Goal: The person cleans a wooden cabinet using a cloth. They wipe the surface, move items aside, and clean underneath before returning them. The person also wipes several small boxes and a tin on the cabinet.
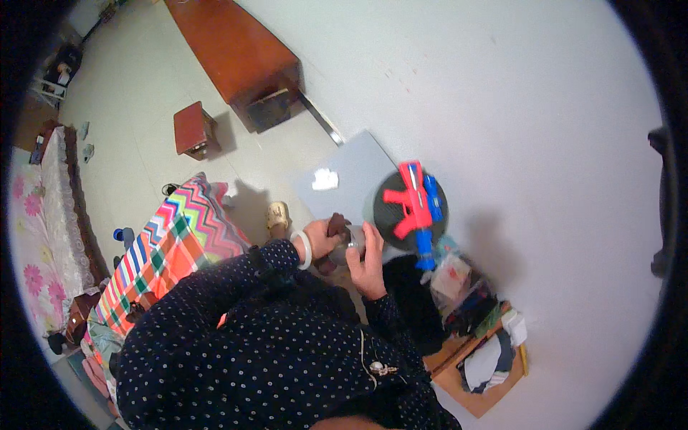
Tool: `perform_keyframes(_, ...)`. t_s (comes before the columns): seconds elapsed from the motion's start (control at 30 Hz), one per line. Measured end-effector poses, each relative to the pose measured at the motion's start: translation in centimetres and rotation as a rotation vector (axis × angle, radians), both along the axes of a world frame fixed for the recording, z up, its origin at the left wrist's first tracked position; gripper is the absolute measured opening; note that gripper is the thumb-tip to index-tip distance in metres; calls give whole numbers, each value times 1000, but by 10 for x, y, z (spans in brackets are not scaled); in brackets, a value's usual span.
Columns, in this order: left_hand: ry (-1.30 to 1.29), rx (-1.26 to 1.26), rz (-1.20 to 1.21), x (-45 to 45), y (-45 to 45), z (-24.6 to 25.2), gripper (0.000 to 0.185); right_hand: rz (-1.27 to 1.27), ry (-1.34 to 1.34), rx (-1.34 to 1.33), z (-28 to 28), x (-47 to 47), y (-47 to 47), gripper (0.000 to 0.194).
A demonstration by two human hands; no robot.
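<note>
In front of my dark dotted clothes my two hands are close together. My right hand (pixel 368 266) is curled round a translucent greyish rounded object (pixel 352 242), possibly a glass or a lid, with a shiny spot on it. My left hand (pixel 317 241), with a white bangle at the wrist, grips a crumpled brown cloth (pixel 337 223) against the object's left side. The fingers cover part of both things, so the object's full shape is hidden.
Ahead lies a grey panel (pixel 360 153) with a white piece (pixel 325 179). A red-and-blue toy gun (pixel 415 201) rests on a round dark surface (pixel 387 228). A wooden box with cloths (pixel 484 398), a red stool (pixel 189 129) and a striped cover (pixel 188 231) surround me.
</note>
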State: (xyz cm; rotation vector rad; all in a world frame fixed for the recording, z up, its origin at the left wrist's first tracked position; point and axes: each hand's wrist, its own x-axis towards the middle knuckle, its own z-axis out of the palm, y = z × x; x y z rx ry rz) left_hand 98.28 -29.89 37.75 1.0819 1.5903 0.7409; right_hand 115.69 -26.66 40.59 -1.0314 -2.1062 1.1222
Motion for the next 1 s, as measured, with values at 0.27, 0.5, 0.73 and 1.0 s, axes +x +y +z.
perform_keyframes(0.27,-283,45,217,-190,-3,1,36,-103,349,-925,-20,-183,43,49)
perform_keyframes(0.5,-447,413,524,-247,-15,26,49,7,515,-1418,-22,-293,46,37)
perform_keyframes(0.73,-536,245,889,-280,-6,32,46,283,368,-1375,14,-333,62,49)
perform_keyframes(1.0,-566,-33,925,-352,3,21,48,547,195,-1408,30,-378,77,46)
